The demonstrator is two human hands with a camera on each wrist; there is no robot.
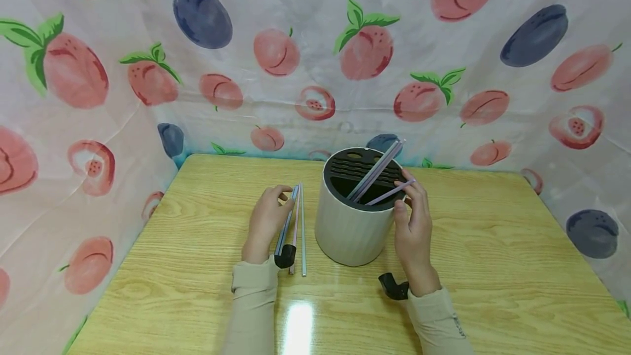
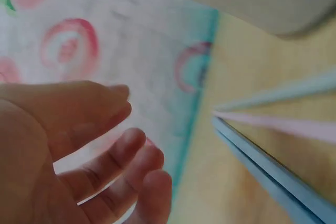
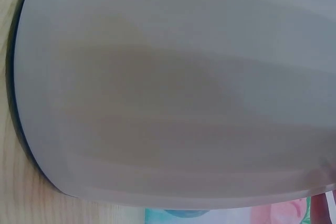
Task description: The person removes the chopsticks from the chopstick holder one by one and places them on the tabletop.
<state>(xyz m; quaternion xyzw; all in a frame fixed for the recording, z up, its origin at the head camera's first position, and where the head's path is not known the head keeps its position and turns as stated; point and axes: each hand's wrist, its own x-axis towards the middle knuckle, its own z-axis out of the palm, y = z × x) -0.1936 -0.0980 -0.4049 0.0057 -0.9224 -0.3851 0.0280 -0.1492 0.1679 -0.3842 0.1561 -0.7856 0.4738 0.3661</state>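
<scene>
While the left hand (image 1: 263, 218), its fingers relaxed and empty, is just beside blue, pink and pale-green chopsticks (image 1: 303, 229) lying at nine o'clock from the off-white utensil holder (image 1: 350, 234), the right hand (image 1: 413, 223) touches that holder at three o'clock; whether it grips, I cannot tell. Inside, a chopstick bundle (image 1: 377, 171) leans toward one o'clock, a purple chopstick (image 1: 391, 193) toward two.

Loose sticks (image 1: 303, 234) lie between the left hand (image 1: 266, 215) and pot (image 1: 347, 237); tilted sticks (image 1: 377, 171) jut over its rim, and the right hand (image 1: 415, 226) bars its right side. The table (image 1: 182, 251) gives wide passage at left; room behind the pot seems tight, mostly hidden.
</scene>
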